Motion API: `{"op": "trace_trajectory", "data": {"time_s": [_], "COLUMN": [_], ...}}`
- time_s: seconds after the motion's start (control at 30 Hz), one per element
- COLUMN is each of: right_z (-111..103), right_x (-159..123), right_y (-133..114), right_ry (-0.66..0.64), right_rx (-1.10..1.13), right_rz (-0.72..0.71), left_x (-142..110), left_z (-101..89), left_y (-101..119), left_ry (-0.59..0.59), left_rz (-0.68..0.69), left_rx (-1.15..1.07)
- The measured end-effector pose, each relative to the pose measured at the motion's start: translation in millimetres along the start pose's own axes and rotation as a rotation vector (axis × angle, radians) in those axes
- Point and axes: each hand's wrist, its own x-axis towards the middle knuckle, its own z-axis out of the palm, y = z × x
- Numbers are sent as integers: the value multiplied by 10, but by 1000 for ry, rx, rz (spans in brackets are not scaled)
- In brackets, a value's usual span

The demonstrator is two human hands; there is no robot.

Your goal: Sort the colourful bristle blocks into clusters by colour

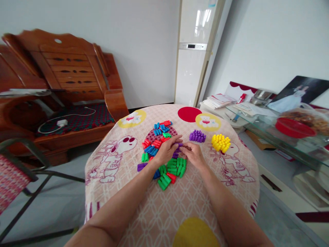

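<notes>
My left hand [167, 151] and my right hand [193, 153] meet over the middle of the round table. Between their fingertips is a small purple plastic piece [178, 146], partly hidden by the fingers; both hands are closed on it. Just below lie green peg-shaped plastic pieces [172, 166]. Red pieces [155, 143] and blue pieces [151, 151] are scattered left of my left hand. To the right of the loose pile, a purple cluster [197, 136] stands upright in tight rows. Farther right is a similar yellow cluster [221, 143].
A patterned cloth [159, 209] covers the table. On the left are a wooden sofa [69, 68] and a metal-framed chair [15, 175]. To the right, a glass-topped stand [259, 128] carries papers, a red bowl [295, 127] and a photo. A white cabinet-like appliance [190, 75] stands behind.
</notes>
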Motion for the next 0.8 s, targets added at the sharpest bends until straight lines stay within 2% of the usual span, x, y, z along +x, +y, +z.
{"op": "trace_trajectory", "data": {"time_s": [0.1, 0.2, 0.3, 0.47, 0.67, 0.73, 0.8], "right_z": [-26, -50, -69, -86, -88, -112, -181], "right_x": [16, 25, 33, 33, 40, 58, 91], "right_y": [23, 35, 42, 34, 29, 51, 95], "right_ry": [-36, -11, -2, -65, -7, 21, 111], "right_rx": [34, 39, 57, 91, 216, 189, 101], "right_rz": [38, 47, 36, 62, 75, 69, 40], "left_x": [-20, -32, -36, -28, -23, -27, -34], "left_z": [8, 4, -1, 2, 36, 42, 29], "left_y": [-14, -4, 13, 30, 27, 15, 0], "left_ry": [-13, -19, 47, 122, 74, 42, 33], "left_rz": [31, 31, 3, -4, 18, 23, 34], "left_rx": [24, 117, 215, 124, 116, 128, 156]}}
